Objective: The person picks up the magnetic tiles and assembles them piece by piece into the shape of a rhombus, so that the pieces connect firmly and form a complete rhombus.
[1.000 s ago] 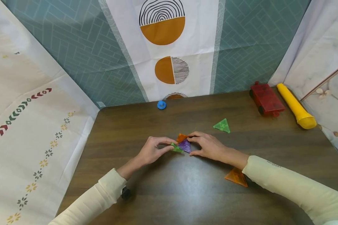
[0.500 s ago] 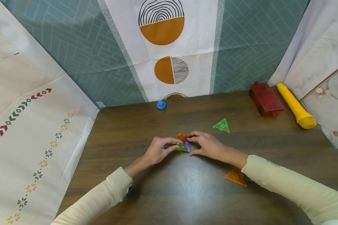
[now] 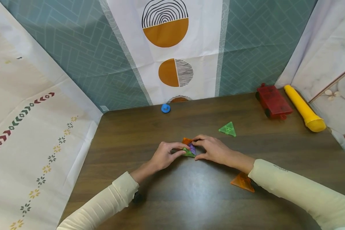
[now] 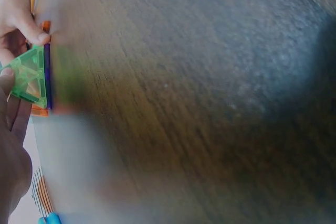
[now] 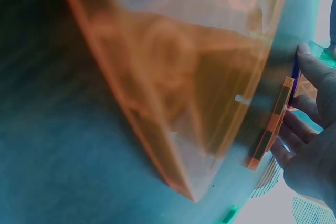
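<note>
On woodgrain tabletop [image 3: 184, 207], translucent green triangle [image 3: 188, 153] in left hand [image 3: 165, 154], purple triangle [image 3: 193, 149] apparently in right hand [image 3: 214, 149].

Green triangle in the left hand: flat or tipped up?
Tipped up: in the left wrist view, the green triangle shows its face, the purple triangle only its edge.

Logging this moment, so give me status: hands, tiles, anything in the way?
Left hand pinches green tile. Right hand holds purple tile. Green edge close against purple, contact unclear. No obstacle seen between those two.
</note>
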{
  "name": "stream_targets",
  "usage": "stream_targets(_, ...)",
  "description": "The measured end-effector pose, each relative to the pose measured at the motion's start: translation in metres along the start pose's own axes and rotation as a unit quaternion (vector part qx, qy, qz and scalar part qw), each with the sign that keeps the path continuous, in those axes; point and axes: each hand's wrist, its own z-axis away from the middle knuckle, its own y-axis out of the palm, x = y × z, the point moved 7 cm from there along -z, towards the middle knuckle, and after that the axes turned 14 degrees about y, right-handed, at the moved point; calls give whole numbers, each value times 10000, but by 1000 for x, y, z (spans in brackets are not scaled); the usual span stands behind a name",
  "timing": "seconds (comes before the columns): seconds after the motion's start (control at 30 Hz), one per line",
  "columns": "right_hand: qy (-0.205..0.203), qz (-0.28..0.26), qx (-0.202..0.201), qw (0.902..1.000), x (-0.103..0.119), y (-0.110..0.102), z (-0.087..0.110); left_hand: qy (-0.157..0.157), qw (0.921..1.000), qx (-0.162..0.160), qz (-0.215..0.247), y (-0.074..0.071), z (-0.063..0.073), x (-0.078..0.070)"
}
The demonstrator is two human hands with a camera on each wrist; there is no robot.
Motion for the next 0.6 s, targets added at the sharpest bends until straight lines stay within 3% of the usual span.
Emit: stream_targets(0.6,-7,45,53,10000,1,0,2,-96,9997,172,-136,5,8,2)
